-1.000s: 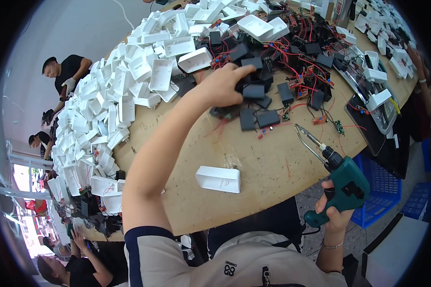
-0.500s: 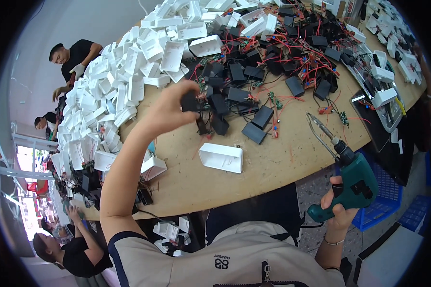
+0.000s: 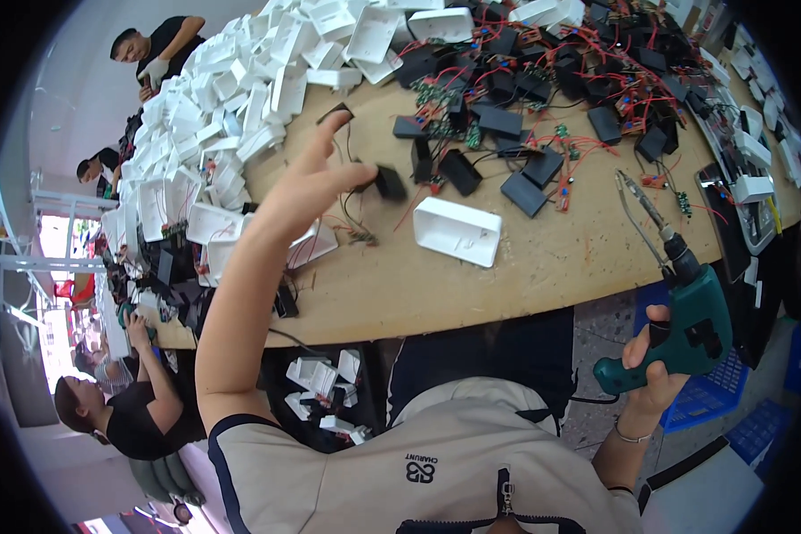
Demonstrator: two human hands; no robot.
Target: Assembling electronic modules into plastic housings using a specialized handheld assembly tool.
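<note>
My left hand (image 3: 316, 178) is over the worktable, its thumb and fingers spread apart. Close to the thumb tip is a black box-shaped module (image 3: 388, 183), slightly blurred. A second small black piece (image 3: 335, 114) lies by the fingertips, with thin wires running down towards a small circuit board (image 3: 362, 238). My right hand (image 3: 647, 365) is wrapped round the grip of a green soldering gun (image 3: 699, 325), whose metal tip and curved feed tube point up over the table's right part. An open white plastic case (image 3: 457, 231) sits in front of me, hollow side up.
A large heap of white cases (image 3: 231, 98) covers the left and far table (image 3: 400, 298). Black modules with red wires (image 3: 543, 80) pile up beyond the white case. A tray (image 3: 756, 214) stands at the right. Blue crates (image 3: 707, 392) are on the floor. Co-workers (image 3: 120, 418) work at the left.
My left hand has moved left, off the edge of the black module pile, and black pieces now lie apart there beside it. The view has shifted; the soldering gun stays in my right hand.
</note>
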